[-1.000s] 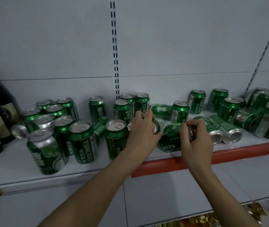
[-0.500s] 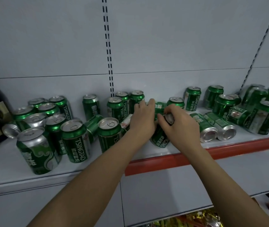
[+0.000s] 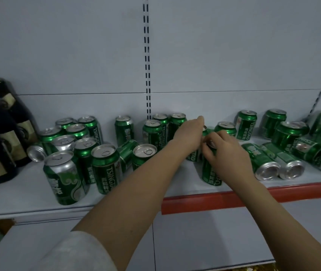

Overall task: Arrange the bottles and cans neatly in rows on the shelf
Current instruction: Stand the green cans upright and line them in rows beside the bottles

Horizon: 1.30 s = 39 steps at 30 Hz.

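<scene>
Many green beer cans crowd the white shelf (image 3: 18, 194), most upright, several on their sides. My right hand (image 3: 225, 151) grips the top of an upright green can (image 3: 211, 174) near the front edge, its fingers curled round the rim. My left hand (image 3: 189, 133) lies just left of it with fingers nearly straight, over another upright can (image 3: 193, 157). Its fingertips reach a can behind (image 3: 205, 130). The thumb is hidden.
Dark bottles (image 3: 1, 137) with tan labels stand at the far left. Two cans lie on their sides at the right (image 3: 261, 163), bases toward me, with more tilted cans (image 3: 310, 147) behind. A red strip (image 3: 273, 194) edges the shelf front.
The can in my right hand has gone from tilted to upright near the front edge. Both hands have moved closer together and slightly back. The view shifted left, so the bottles show more.
</scene>
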{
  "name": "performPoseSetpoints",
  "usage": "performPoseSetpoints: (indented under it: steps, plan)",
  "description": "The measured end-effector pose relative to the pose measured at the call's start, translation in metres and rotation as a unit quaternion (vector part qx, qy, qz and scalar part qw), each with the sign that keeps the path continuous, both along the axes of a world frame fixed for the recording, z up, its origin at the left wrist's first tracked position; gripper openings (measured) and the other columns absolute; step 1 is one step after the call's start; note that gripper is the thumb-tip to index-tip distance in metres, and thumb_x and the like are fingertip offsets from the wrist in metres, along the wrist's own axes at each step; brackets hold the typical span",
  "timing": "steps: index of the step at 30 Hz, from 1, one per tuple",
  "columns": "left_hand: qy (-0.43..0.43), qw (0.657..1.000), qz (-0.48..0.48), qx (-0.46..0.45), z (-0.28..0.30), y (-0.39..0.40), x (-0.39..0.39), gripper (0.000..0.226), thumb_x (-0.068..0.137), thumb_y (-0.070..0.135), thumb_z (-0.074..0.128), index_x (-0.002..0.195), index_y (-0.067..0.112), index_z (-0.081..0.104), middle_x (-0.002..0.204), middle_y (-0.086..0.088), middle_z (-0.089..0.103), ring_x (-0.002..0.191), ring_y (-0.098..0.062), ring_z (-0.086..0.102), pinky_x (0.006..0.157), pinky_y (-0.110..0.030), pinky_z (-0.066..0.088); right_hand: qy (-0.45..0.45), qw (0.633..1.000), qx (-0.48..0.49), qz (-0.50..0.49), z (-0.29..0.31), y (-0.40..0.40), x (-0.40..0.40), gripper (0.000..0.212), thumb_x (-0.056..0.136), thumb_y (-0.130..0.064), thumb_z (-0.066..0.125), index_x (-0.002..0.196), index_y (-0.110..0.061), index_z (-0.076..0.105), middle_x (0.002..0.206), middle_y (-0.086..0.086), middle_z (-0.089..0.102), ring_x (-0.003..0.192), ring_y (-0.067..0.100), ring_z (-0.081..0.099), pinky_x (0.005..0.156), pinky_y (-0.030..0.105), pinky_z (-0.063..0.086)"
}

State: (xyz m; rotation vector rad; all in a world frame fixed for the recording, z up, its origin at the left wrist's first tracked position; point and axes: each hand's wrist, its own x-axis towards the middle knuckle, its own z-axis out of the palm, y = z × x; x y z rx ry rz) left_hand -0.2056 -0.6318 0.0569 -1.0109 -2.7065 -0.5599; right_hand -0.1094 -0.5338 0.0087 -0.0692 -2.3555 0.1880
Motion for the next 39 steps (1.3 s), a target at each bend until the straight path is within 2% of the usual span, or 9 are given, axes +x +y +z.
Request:
performPoseSetpoints:
  steps: [4, 9, 15, 19, 22, 26, 31, 36, 39]
  plan:
    - [-0.036, 0.999, -0.012, 0.014, 0.001, -0.001, -0.009, 0.032, 0.093, 0.022, 0.066, 0.115, 0.009, 0.048, 0.111, -0.013, 0.061, 0.095, -0.029, 0.059, 0.079, -0.042, 0.049, -0.048, 0.999, -0.013, 0.016, 0.003, 0.001, 0.005, 0.029, 0.09, -0.036, 0.065, 0.11, -0.015, 0.058, 0.101, 0.003, 0.057, 0.089, 0.026, 0.055, 0.062, 0.032, 0.038]
    - [-0.034, 0.999, -0.016, 0.012, -0.002, 0.0, -0.011, 0.035, 0.091, 0.024, 0.069, 0.115, 0.01, 0.048, 0.114, -0.012, 0.062, 0.096, -0.028, 0.059, 0.08, -0.041, 0.05, -0.081, 0.995, -0.056, 0.018, 0.012, -0.003, 0.009, 0.036, 0.09, -0.038, 0.067, 0.113, -0.016, 0.051, 0.108, 0.003, 0.059, 0.096, 0.024, 0.055, 0.068, 0.037, 0.045]
    - [0.002, 0.999, -0.043, 0.029, 0.016, -0.013, -0.002, 0.04, 0.094, 0.031, 0.065, 0.127, 0.013, 0.053, 0.129, -0.008, 0.055, 0.114, -0.024, 0.052, 0.089, -0.035, 0.045, -0.147, 0.975, -0.159, 0.053, 0.027, -0.001, 0.014, 0.034, 0.093, -0.043, 0.062, 0.117, -0.022, 0.051, 0.112, 0.001, 0.065, 0.096, 0.021, 0.06, 0.08, 0.041, 0.053]
    - [0.066, 0.994, -0.026, 0.089, 0.053, -0.047, 0.008, 0.032, 0.095, 0.037, 0.06, 0.123, 0.021, 0.058, 0.128, 0.0, 0.057, 0.114, -0.018, 0.052, 0.092, -0.038, 0.046, -0.026, 0.976, -0.208, 0.062, 0.064, -0.01, 0.017, 0.025, 0.099, -0.034, 0.055, 0.118, -0.018, 0.057, 0.112, -0.003, 0.065, 0.094, 0.013, 0.057, 0.08, 0.033, 0.045]
    - [0.09, 0.993, 0.001, 0.08, 0.071, -0.08, 0.011, 0.026, 0.097, 0.038, 0.056, 0.119, 0.025, 0.06, 0.123, 0.005, 0.061, 0.111, -0.015, 0.054, 0.089, -0.035, 0.046, 0.014, 0.959, -0.257, 0.119, 0.091, -0.039, 0.014, 0.011, 0.099, -0.03, 0.053, 0.104, -0.022, 0.06, 0.094, -0.008, 0.067, 0.085, 0.009, 0.062, 0.072, 0.034, 0.052]
    - [0.089, 0.992, 0.039, 0.083, 0.078, -0.124, 0.008, 0.021, 0.096, 0.037, 0.058, 0.114, 0.026, 0.063, 0.117, 0.007, 0.064, 0.107, -0.013, 0.056, 0.087, -0.034, 0.047, -0.011, 0.949, -0.25, 0.194, 0.102, -0.089, -0.001, 0.009, 0.098, -0.027, 0.055, 0.098, -0.023, 0.063, 0.084, -0.01, 0.068, 0.072, 0.003, 0.061, 0.061, 0.021, 0.044]
    - [0.089, 0.973, 0.117, 0.177, 0.084, -0.199, -0.002, 0.012, 0.094, 0.032, 0.058, 0.101, 0.029, 0.067, 0.105, 0.013, 0.067, 0.098, -0.011, 0.059, 0.084, -0.033, 0.05, -0.048, 0.936, -0.243, 0.25, 0.106, -0.143, -0.024, 0.009, 0.096, -0.026, 0.056, 0.091, -0.025, 0.063, 0.083, -0.009, 0.069, 0.067, 0.006, 0.063, 0.056, 0.022, 0.049]
    - [0.092, 0.935, 0.22, 0.263, 0.058, -0.29, -0.015, 0.011, 0.095, 0.022, 0.055, 0.101, 0.027, 0.063, 0.099, 0.012, 0.064, 0.093, -0.013, 0.059, 0.083, -0.035, 0.051, -0.11, 0.924, -0.22, 0.293, 0.116, -0.198, -0.053, 0.009, 0.096, -0.026, 0.057, 0.092, -0.024, 0.064, 0.087, -0.007, 0.068, 0.076, 0.016, 0.066, 0.065, 0.032, 0.054]
    - [0.062, 0.91, 0.273, 0.305, 0.024, -0.333, -0.017, 0.022, 0.099, 0.014, 0.05, 0.118, 0.016, 0.06, 0.118, 0.0, 0.062, 0.106, -0.015, 0.055, 0.089, -0.03, 0.044, -0.156, 0.912, -0.203, 0.321, 0.127, -0.24, -0.075, 0.009, 0.096, -0.027, 0.057, 0.093, -0.022, 0.065, 0.087, -0.006, 0.069, 0.077, 0.018, 0.069, 0.069, 0.035, 0.056]
